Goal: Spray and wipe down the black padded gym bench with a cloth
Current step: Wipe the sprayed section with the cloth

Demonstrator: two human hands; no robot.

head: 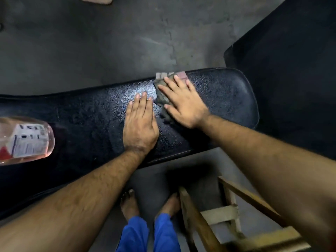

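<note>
Fingers (170, 84) of right hand (183, 104) spread flat, pressing cloth (161, 99) onto black padded bench (91, 120). Left hand (140, 122) flat, fingers together, palm down beside cloth. Spray bottle (25, 139) lying at bench's left.

One padded bench (218, 91), one cloth (163, 99), one spray bottle (25, 140), two hands (140, 124), two bare feet (129, 204), one wooden frame (227, 213).

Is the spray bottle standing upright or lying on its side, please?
Lying on its side: the spray bottle rests lengthwise on the bench.
</note>
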